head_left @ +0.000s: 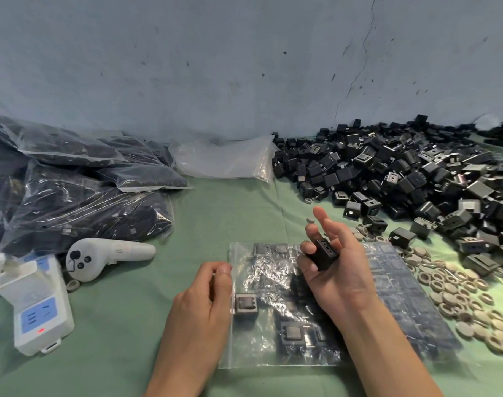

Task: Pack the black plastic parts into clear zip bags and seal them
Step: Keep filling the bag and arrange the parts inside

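Part [324, 255], black and boxy, lies in the upturned right hand [340, 277], fingers half curled round it, just above the bag [273, 272]. The bag lies flat on the bench [124, 290] in the near middle, unsealed as far as I can tell, with several parts already inside, one close to its left edge. The left hand [205, 296] is curled at that left edge and seems to pinch the film there, probably to hold the mouth open.

The job looks well under way but far from over. Full bags [72, 196] are heaped at the far left, and another flat bag of parts in rows [402, 285] lies just right of the open one, partly under the right forearm. Still, a large pile [402, 173] of loose parts covers the far right, so many fills and seals remain. Empty bags [224, 161] wait against the wall [244, 67].

Room is best left of the bag and beyond it, where green bench shows. Rings [459, 287] and the pile crowd the right side. A controller [101, 256] and a socket box [35, 305] bound the left. The bench's near edge is out of view.
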{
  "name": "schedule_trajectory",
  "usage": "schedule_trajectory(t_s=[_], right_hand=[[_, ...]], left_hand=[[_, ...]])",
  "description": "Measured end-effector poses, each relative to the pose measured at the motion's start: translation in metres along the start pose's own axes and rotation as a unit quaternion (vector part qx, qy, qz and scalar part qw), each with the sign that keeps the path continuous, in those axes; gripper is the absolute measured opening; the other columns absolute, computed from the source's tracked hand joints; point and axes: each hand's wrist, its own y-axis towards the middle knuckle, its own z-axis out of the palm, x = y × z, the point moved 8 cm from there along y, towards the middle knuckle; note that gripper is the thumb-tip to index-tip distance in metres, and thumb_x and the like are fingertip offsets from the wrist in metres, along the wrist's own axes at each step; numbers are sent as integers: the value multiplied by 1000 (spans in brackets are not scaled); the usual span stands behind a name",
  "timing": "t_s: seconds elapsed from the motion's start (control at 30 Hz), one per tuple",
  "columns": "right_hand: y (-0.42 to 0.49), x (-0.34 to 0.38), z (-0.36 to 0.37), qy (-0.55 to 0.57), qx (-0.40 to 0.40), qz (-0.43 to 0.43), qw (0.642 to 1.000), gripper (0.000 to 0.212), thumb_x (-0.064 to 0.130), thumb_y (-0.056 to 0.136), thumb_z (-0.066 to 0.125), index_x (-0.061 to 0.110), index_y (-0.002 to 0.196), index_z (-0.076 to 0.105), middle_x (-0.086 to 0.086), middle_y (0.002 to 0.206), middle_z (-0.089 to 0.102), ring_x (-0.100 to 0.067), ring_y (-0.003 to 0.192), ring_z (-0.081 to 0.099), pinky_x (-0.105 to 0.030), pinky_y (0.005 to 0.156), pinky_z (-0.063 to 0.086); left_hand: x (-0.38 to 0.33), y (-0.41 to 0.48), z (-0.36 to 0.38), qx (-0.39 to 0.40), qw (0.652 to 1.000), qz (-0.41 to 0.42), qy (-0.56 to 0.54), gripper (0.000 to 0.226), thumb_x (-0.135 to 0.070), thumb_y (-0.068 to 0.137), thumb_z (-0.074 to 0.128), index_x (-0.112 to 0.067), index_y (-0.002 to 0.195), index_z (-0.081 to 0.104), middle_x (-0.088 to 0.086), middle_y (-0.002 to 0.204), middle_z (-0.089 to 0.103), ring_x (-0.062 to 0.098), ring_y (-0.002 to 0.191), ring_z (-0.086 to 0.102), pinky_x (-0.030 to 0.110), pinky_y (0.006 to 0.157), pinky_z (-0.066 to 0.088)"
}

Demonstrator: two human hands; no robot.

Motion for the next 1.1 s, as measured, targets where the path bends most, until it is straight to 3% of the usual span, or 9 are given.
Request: schedule_trajectory(t_s=[0.1,0.2,0.33,0.4,0.6,0.73,0.83,0.93,1.1], right_hand=[[0,0,-1,2,-1,1,1000,20,19,92,60,19,96,79,1,75,61,-11,51,48,-20,36,33],[0,0,-1,-3,-2,3,1000,22,19,92,60,20,91,82,1,75,62,-10,51,48,-20,36,34],[0,-1,0,-4,-2,5,1000,22,20,92,60,20,92,81,1,75,62,-10,51,48,-21,36,34],[0,-1,-1,-3,-2,5,1000,22,20,92,60,20,91,82,1,75,62,-11,51,48,-21,36,34],[0,-1,0,-4,2,6,1000,22,20,92,60,21,90,82,1,75,63,-11,51,49,-21,36,35],[0,-1,-1,0,-2,8,1000,20,19,91,61,19,94,81,1,76,62,-11,51,49,-21,36,35],[0,-1,-1,0,-1,7,1000,21,19,92,60,19,92,81,0,76,63,-11,52,49,-21,36,35],[1,-1,-2,2,-1,8,1000,20,19,92,60,19,93,81,0,76,63,-11,51,49,-21,36,35],[1,-1,-2,2,-2,8,1000,19,18,91,61,18,97,79,0,77,63,-11,51,49,-21,36,35]], left_hand=[[2,0,2,10,1000,-3,-9,35,-65,91,27,-47,101,55,-27,85,63,0,78,60,20,62,42],[4,-3,10,50,999,-4,-5,37,-67,90,29,-48,109,55,-28,78,61,-3,71,57,15,61,39],[10,-4,21,94,995,-21,10,32,-66,88,38,-55,116,48,-16,89,64,4,86,59,29,78,49],[12,-4,23,98,995,-25,17,30,-61,87,43,-57,116,47,-13,90,63,5,88,58,30,81,50],[13,-4,26,110,994,-26,-5,26,-51,88,50,-59,112,49,-17,84,62,3,79,58,17,68,45],[13,1,14,60,997,-28,-36,17,-41,91,53,-50,105,57,-12,76,65,6,61,57,16,62,45],[15,1,15,64,996,-36,-46,17,-41,92,53,-50,106,56,-7,72,65,7,50,52,22,57,46],[13,-1,19,78,994,-46,-56,18,-42,93,54,-51,107,56,-14,80,68,16,59,63,34,66,53],[12,-1,22,86,989,-57,-105,20,-36,93,59,-51,106,59,-25,93,69,14,72,68,22,69,52]])
